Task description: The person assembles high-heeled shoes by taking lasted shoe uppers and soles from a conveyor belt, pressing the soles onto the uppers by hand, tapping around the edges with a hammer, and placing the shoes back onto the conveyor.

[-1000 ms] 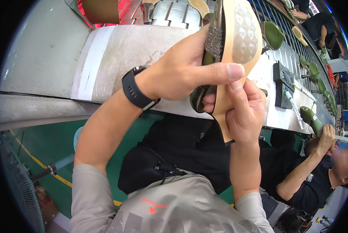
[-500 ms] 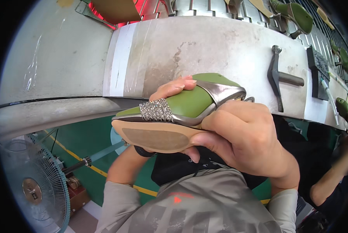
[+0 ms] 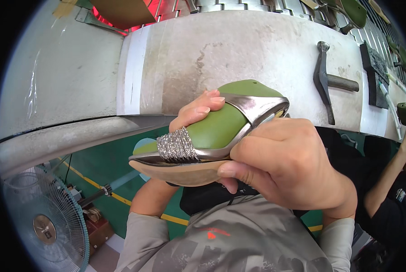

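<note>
A silver sandal is fitted on a green shoe last, held in front of me over the table's near edge with its toe to the left. A glittering rhinestone band crosses its front. My left hand wraps round the far side, fingertips on the last, the thumb side hidden. Along the underside lies a tan sole. My right hand is closed at the sole's narrow middle, thumb against its edge and bent fingers by the silver upper. These fingers cover the heel end.
On the table, a hammer lies to the right beside a black block and a white brush-like stick. Beyond runs a slatted conveyor with more green lasts. A fan stands lower left; another person's arm shows at right.
The sandal has rolled so its sole faces more downward and less of it shows. Both hands keep their hold, and the right thumb has shifted slightly left along the sole's edge.
</note>
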`<state>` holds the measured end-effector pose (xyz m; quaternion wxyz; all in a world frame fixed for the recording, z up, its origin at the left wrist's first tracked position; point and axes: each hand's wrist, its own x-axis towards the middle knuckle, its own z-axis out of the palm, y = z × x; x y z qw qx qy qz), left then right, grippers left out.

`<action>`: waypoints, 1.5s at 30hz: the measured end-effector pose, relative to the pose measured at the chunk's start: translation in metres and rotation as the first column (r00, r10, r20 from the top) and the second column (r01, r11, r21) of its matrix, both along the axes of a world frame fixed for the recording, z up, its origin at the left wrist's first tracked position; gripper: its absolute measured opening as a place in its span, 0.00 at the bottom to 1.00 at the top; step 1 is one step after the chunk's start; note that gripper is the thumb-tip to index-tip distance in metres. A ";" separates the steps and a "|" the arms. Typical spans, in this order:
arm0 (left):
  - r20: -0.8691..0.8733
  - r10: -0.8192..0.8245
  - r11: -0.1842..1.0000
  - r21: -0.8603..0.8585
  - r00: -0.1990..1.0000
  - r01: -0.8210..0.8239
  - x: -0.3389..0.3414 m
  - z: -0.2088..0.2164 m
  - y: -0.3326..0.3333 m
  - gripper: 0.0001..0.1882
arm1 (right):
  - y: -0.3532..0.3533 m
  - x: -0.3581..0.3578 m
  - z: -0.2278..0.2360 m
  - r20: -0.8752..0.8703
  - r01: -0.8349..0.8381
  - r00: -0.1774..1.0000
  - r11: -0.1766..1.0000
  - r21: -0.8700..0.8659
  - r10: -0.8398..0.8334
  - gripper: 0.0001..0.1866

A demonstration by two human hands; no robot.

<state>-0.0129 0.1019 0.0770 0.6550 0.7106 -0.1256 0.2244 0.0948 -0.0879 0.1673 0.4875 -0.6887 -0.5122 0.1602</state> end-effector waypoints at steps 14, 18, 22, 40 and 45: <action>-0.139 -0.035 0.974 0.216 0.990 0.065 0.011 0.037 -0.013 0.61 | -0.021 0.017 0.016 -0.215 0.115 0.968 0.990 -0.075 -0.129 0.23; -0.089 -0.117 0.950 0.279 0.989 0.137 0.056 0.056 0.001 0.53 | -0.035 0.046 0.016 -0.286 0.112 0.944 0.975 -0.194 -0.165 0.27; -0.023 0.057 0.936 -0.345 0.998 -0.061 0.108 0.034 -0.024 0.27 | -0.043 0.054 0.005 -0.720 0.152 0.681 0.988 -0.039 -0.133 0.21; -0.261 -0.125 0.961 0.207 0.957 0.182 0.136 0.057 0.027 0.07 | -0.051 -0.046 0.010 -0.888 0.289 0.459 0.950 0.116 -0.031 0.42; -0.085 -0.294 0.903 0.301 0.952 0.306 0.141 0.059 0.011 0.09 | -0.046 -0.024 0.012 -0.802 0.181 0.594 0.962 0.206 0.059 0.29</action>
